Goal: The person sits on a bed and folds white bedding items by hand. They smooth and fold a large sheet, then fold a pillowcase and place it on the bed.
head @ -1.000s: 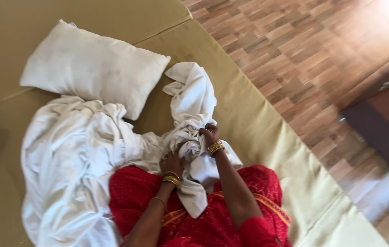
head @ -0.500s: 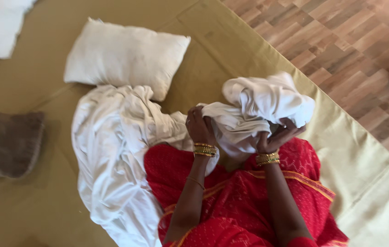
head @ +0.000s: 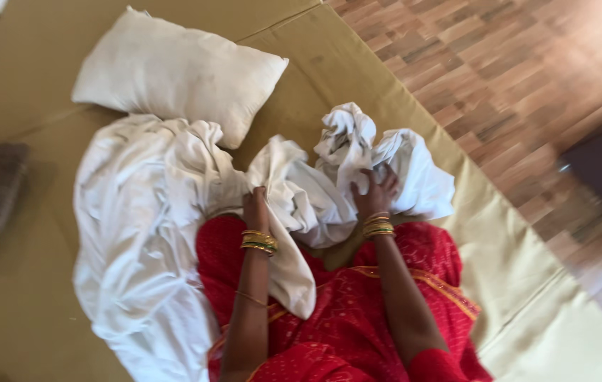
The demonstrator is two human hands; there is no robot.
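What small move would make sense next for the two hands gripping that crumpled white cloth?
Probably draw the hands apart to open it out. The left hand and the right hand both grip the crumpled white cotton cloth, which is bunched in folds between them above the olive-tan mattress cover, so no edge can be found.

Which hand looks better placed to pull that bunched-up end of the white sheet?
Probably the right hand: it rests on the bunched end of the white sheet. The left hand grips folds nearer the pillow.
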